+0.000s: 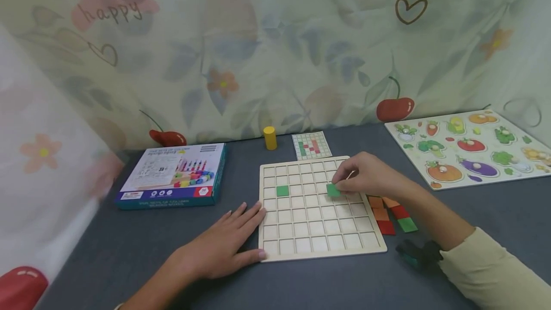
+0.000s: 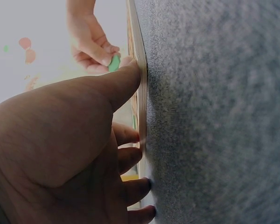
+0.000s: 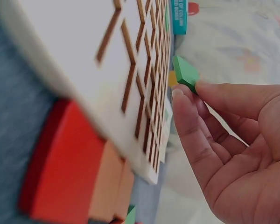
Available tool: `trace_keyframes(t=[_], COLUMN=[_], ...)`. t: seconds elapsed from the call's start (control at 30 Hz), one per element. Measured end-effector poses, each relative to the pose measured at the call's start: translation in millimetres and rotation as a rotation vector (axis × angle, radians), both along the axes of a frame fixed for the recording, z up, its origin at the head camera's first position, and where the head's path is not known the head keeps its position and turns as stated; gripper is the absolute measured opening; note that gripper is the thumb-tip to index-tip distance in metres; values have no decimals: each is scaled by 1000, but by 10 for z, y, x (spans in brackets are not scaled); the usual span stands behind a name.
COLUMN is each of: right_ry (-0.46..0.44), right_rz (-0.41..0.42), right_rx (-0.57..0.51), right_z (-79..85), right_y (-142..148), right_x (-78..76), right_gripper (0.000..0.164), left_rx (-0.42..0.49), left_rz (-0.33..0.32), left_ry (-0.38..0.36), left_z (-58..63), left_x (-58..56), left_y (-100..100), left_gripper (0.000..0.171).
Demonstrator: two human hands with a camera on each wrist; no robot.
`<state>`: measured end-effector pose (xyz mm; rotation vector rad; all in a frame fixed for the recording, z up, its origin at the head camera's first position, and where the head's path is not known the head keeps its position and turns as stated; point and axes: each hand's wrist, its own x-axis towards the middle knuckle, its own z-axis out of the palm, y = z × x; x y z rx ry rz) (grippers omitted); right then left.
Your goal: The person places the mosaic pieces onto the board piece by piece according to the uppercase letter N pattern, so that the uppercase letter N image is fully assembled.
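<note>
A light wooden grid board (image 1: 312, 214) lies on the dark cloth in front of me. My right hand (image 1: 363, 173) pinches a green square tile (image 1: 333, 190) between thumb and fingers, over the right part of the grid; the right wrist view shows this tile (image 3: 185, 73) tilted at the fingertips. Another green tile (image 1: 282, 191) sits in a cell toward the board's left side. My left hand (image 1: 224, 243) rests flat with its fingers spread, fingertips and thumb against the board's left edge. In the left wrist view, the thumb (image 2: 123, 84) touches the board's rim.
Orange, red and green tiles (image 1: 380, 214) lie beside the board's right edge. Behind it are a small patterned card (image 1: 312, 145) and a yellow cylinder (image 1: 269, 138). A boxed bead set (image 1: 172, 176) lies left, a vegetable puzzle board (image 1: 473, 149) right. A dark object (image 1: 419, 254) lies near my right forearm.
</note>
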<state>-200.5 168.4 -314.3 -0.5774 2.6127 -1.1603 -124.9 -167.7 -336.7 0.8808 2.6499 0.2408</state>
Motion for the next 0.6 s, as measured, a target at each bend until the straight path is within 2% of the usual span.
trace_keyframes(t=[0.13, 0.27, 0.4, 0.6], right_ry=[-14, -36, -13, 50], right_rz=[-2, 32, 65, 88], right_rx=[6, -39, -50, 22], right_z=[19, 19, 3, -21], right_y=[-98, -198, -316, -511], right_x=[-31, -66, -98, -130], right_gripper=[4, 3, 4, 6], left_rx=[-2, -8, -12, -10], left_rz=[3, 9, 9, 4], left_ry=[-3, -14, -11, -3], left_z=[7, 17, 12, -2], left_x=[4, 9, 8, 3], left_y=[5, 7, 12, 11], left_gripper=[80, 81, 81, 80])
